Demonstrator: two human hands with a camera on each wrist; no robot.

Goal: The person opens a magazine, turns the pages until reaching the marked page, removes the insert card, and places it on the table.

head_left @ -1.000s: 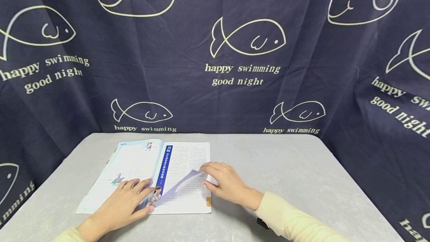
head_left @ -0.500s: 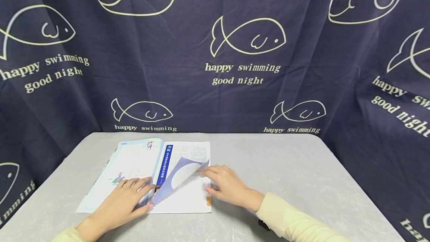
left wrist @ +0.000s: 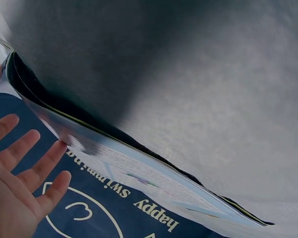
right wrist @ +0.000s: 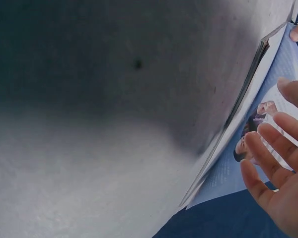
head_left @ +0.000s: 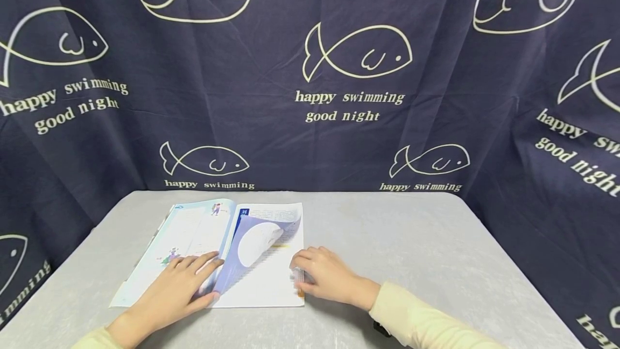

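Observation:
An opened magazine lies on the table, a pale blue page on its left side. One right-side leaf has its near corner lifted and curled over toward the far left, showing a blue-violet back with a white round patch. My left hand rests on the left page near the spine, fingers spread; the left wrist view shows these fingers extended beside the pages. My right hand is at the magazine's right edge. Its fingers are relaxed and apart in the right wrist view, gripping nothing visible.
A grey table top extends right of the magazine. Behind it hangs a dark blue curtain printed with fish outlines and lettering. A small black object shows beneath the right sleeve.
The lifted leaf has curled farther left and away, covering more of the blue title strip. My right hand has moved slightly toward me along the right edge. The left hand stays nearly still.

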